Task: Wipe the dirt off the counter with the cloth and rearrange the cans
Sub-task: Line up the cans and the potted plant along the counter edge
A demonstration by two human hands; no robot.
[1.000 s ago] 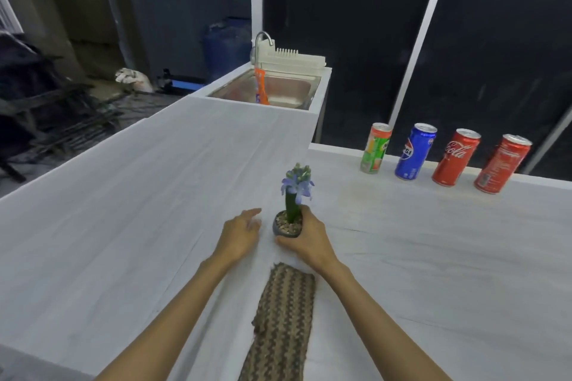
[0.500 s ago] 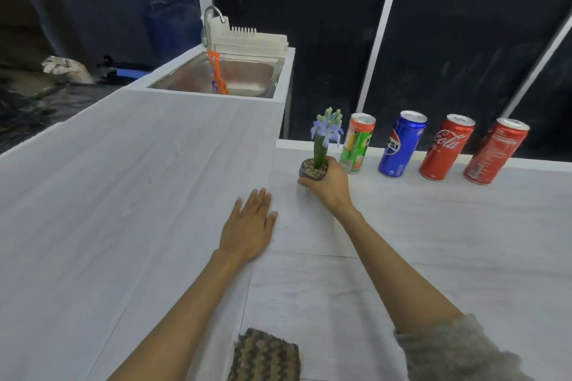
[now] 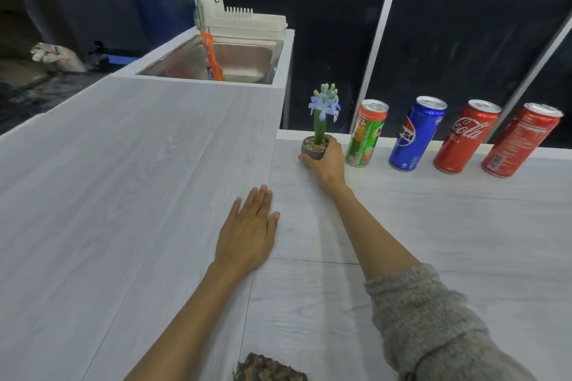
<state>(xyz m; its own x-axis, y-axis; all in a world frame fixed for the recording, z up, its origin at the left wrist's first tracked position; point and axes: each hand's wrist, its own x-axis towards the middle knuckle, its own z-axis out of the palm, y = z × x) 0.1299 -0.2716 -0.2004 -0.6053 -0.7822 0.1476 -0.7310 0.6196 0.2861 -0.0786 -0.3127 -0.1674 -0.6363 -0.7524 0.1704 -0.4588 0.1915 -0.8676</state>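
Parking the small grey pot with a green stem and purple flowers (image 3: 315, 147) at the back of the pale wood-grain counter (image 3: 123, 195) looks like the step in hand, probably to clear space for wiping.

Doing it well:
- **Cloth:** The brown knitted cloth (image 3: 269, 370) lies at the bottom edge of view, well apart from both hands and untouched. It is the likely next pick.
- **Pot:** Its base should sit flat before the hand lets go. The plant is tall for its pot and could tip.
- **Nearest can:** The pot is just beside the green-and-orange drink can (image 3: 365, 133), so the hand should draw straight back to avoid nudging it.
- **Other cans:** The blue Pepsi can (image 3: 416, 133), red Coca-Cola can (image 3: 465, 136) and second red can (image 3: 520, 141) stand further along the back edge, apart from each other.
- **Dirt:** I can make out none on the counter.

Poses:
- **Left hand** (image 3: 247, 235): It lies palm down, flat on the counter by the seam. The fingers are straight and close together, holding nothing.
- **Right arm:** It stretches far forward with the grey knit sleeve (image 3: 433, 318) pushed up.
- **Right hand** (image 3: 326, 161): It wraps the pot, thumb at the near-left side and fingers curled round the far right side. I cannot tell whether the pot is touching the counter.

Far back there is a steel sink (image 3: 247, 71), with an orange item (image 3: 212, 59) in it and a white rack (image 3: 247, 20) behind.
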